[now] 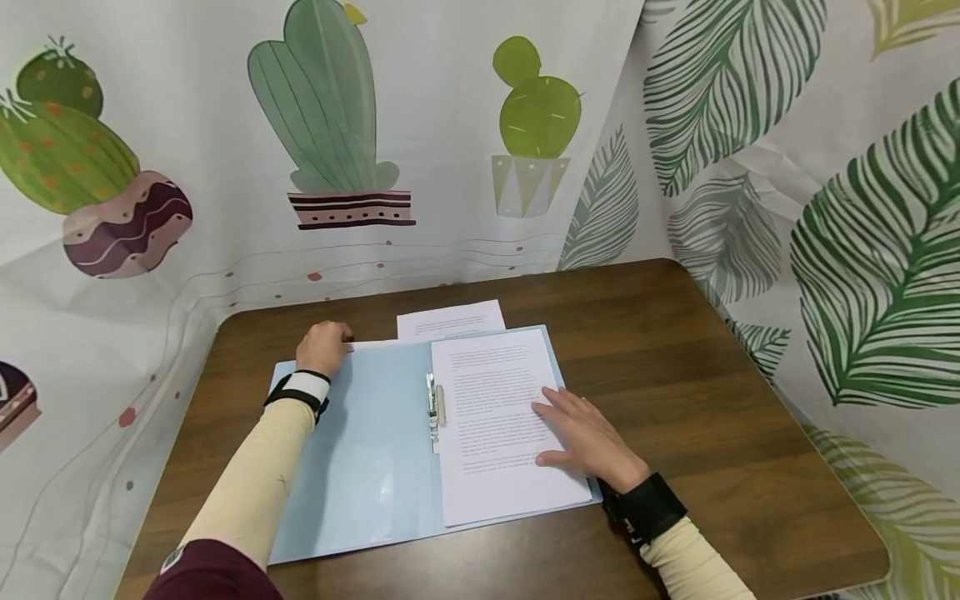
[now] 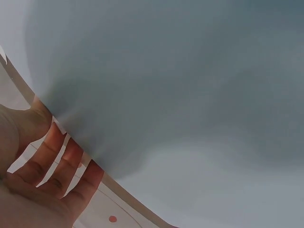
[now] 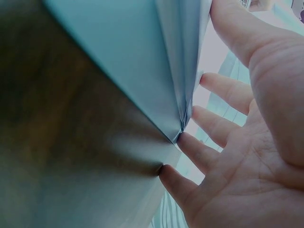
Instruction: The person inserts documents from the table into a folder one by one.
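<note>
A light blue folder [image 1: 360,467] lies spread on the table, with a metal clip [image 1: 432,412] along its spine. Printed papers [image 1: 487,483] are stacked on its right half, beside the clip. My left hand [image 1: 324,347] touches the top edge of the left cover; in the left wrist view its thumb and fingers reach that edge, and the exact contact is hard to make out. My right hand [image 1: 592,442] rests on the right edge of the papers, fingers spread. The right wrist view shows its fingertips against the sheets and folder edge.
Another printed sheet [image 1: 450,320] sticks out from behind the folder's top edge. The brown wooden table [image 1: 720,433] extends to the right. A patterned curtain [image 1: 442,108] hangs along the back and sides of the table.
</note>
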`<state>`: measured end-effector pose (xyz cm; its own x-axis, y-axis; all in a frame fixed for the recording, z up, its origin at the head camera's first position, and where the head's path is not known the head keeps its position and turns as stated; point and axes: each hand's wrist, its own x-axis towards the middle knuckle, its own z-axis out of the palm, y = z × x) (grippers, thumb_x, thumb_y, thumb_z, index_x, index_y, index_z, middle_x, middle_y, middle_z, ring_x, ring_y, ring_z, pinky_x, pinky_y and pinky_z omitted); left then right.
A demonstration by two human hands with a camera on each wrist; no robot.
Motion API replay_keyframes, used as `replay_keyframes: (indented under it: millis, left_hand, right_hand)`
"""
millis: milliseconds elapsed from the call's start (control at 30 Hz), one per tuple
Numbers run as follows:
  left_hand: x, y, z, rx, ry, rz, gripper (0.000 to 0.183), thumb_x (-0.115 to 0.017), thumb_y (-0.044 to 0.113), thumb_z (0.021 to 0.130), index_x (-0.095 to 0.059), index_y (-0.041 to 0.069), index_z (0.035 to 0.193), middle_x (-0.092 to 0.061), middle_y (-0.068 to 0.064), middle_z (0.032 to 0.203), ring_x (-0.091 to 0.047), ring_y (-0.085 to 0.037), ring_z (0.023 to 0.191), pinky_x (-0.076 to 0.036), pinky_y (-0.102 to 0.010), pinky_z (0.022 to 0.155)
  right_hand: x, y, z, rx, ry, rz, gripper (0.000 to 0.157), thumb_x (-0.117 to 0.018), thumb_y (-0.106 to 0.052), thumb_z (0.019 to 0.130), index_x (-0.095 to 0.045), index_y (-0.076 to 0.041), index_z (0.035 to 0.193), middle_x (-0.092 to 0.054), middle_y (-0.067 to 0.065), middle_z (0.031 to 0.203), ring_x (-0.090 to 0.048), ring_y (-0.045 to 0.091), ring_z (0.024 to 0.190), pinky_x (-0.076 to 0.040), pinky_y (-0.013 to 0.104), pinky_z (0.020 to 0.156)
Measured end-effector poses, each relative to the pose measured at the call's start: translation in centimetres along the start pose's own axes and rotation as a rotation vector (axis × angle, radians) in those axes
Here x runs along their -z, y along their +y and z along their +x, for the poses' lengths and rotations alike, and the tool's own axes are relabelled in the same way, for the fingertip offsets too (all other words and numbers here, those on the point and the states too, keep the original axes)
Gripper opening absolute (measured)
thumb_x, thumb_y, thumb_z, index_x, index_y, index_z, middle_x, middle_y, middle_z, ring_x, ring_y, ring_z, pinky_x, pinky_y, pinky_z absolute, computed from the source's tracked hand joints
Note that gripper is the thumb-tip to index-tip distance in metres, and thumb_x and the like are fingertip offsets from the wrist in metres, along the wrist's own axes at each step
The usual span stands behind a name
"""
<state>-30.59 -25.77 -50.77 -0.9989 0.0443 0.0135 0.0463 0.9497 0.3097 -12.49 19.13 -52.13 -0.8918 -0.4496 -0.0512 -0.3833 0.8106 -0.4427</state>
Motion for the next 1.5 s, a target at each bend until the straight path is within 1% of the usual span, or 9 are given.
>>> replay_keyframes:
  millis: [200, 333, 433, 700, 867, 1067, 1167, 1367, 1500]
  left_hand:
    - [0.0, -0.4, -0.2, -0.019, -0.003, -0.029, 0.016, -0.073, 0.000, 0.092, -0.073, -0.007, 0.106, -0.066, -0.030, 0.114, -0.063, -0.045, 0.109, -0.052, -0.057, 0.087]
    - [0.3, -0.5, -0.4, -0.020, 0.001, -0.066, 0.006, -0.073, -0.001, 0.092, -0.073, -0.007, 0.095, -0.067, -0.027, 0.104, -0.064, -0.041, 0.096, -0.052, -0.053, 0.082]
    - [0.6, -0.5, -0.6, -0.007, 0.008, -0.102, 0.006, -0.072, 0.000, 0.093, -0.073, -0.006, 0.090, -0.069, -0.025, 0.097, -0.062, -0.037, 0.087, -0.051, -0.051, 0.075]
    - [1.3, -0.5, -0.6, 0.038, 0.036, -0.173, 0.008, -0.073, 0.005, 0.094, -0.075, -0.002, 0.090, -0.071, -0.018, 0.088, -0.060, -0.030, 0.080, -0.048, -0.042, 0.069]
    - [1.9, -0.7, -0.4, 0.034, 0.051, -0.190, 0.007, -0.073, 0.006, 0.094, -0.075, 0.000, 0.090, -0.070, -0.016, 0.086, -0.059, -0.029, 0.078, -0.046, -0.039, 0.066]
    - [2.9, -0.5, -0.2, -0.035, 0.113, -0.201, 0.008, -0.072, 0.004, 0.094, -0.075, 0.002, 0.087, -0.069, -0.015, 0.083, -0.058, -0.028, 0.075, -0.045, -0.039, 0.064]
    - [3.5, -0.3, -0.2, -0.074, 0.161, -0.190, 0.008, -0.071, 0.004, 0.095, -0.074, 0.002, 0.087, -0.070, -0.016, 0.083, -0.059, -0.029, 0.075, -0.045, -0.041, 0.065]
    - [5.1, 0.5, -0.4, -0.095, 0.266, -0.156, 0.010, -0.068, 0.004, 0.097, -0.071, 0.001, 0.088, -0.070, -0.019, 0.087, -0.063, -0.033, 0.076, -0.050, -0.047, 0.067]
    - [6.2, 0.7, -0.7, -0.129, 0.326, -0.133, 0.009, -0.066, 0.005, 0.098, -0.070, -0.001, 0.092, -0.072, -0.024, 0.091, -0.065, -0.038, 0.078, -0.051, -0.053, 0.071]
  right_hand:
    - [0.0, -0.2, 0.0, 0.008, 0.002, 0.003, 0.082, -0.085, -0.041, 0.083, -0.052, -0.008, 0.150, -0.037, 0.019, 0.162, -0.030, 0.042, 0.150, -0.025, 0.065, 0.117]
    - [-0.1, -0.2, 0.0, 0.016, 0.007, 0.002, 0.082, -0.085, -0.041, 0.083, -0.052, -0.008, 0.150, -0.037, 0.019, 0.162, -0.031, 0.042, 0.150, -0.025, 0.065, 0.117]
    - [-0.1, -0.2, 0.0, 0.016, 0.009, 0.003, 0.082, -0.085, -0.041, 0.083, -0.052, -0.008, 0.150, -0.037, 0.019, 0.162, -0.031, 0.042, 0.150, -0.025, 0.065, 0.117]
    - [-0.2, 0.0, -0.1, 0.014, 0.015, -0.005, 0.082, -0.085, -0.041, 0.082, -0.052, -0.008, 0.150, -0.037, 0.019, 0.162, -0.030, 0.042, 0.150, -0.025, 0.066, 0.117]
    - [-0.1, 0.0, -0.2, 0.020, 0.018, 0.002, 0.082, -0.086, -0.040, 0.082, -0.053, -0.007, 0.150, -0.038, 0.020, 0.162, -0.031, 0.043, 0.150, -0.025, 0.066, 0.116]
    - [0.0, -0.1, -0.2, 0.026, 0.021, 0.002, 0.083, -0.086, -0.041, 0.082, -0.053, -0.006, 0.149, -0.038, 0.021, 0.161, -0.032, 0.044, 0.149, -0.025, 0.066, 0.116]
    - [0.1, -0.1, -0.2, 0.021, 0.023, 0.003, 0.082, -0.086, -0.040, 0.082, -0.053, -0.006, 0.149, -0.038, 0.021, 0.161, -0.032, 0.044, 0.149, -0.025, 0.067, 0.116]
    - [0.1, -0.2, -0.2, 0.026, 0.030, 0.000, 0.083, -0.086, -0.040, 0.081, -0.053, -0.006, 0.149, -0.038, 0.021, 0.161, -0.032, 0.044, 0.149, -0.025, 0.068, 0.115]
    - [0.2, -0.2, -0.2, 0.025, 0.030, 0.003, 0.083, -0.086, -0.040, 0.082, -0.053, -0.006, 0.149, -0.038, 0.021, 0.161, -0.031, 0.044, 0.149, -0.025, 0.068, 0.115]
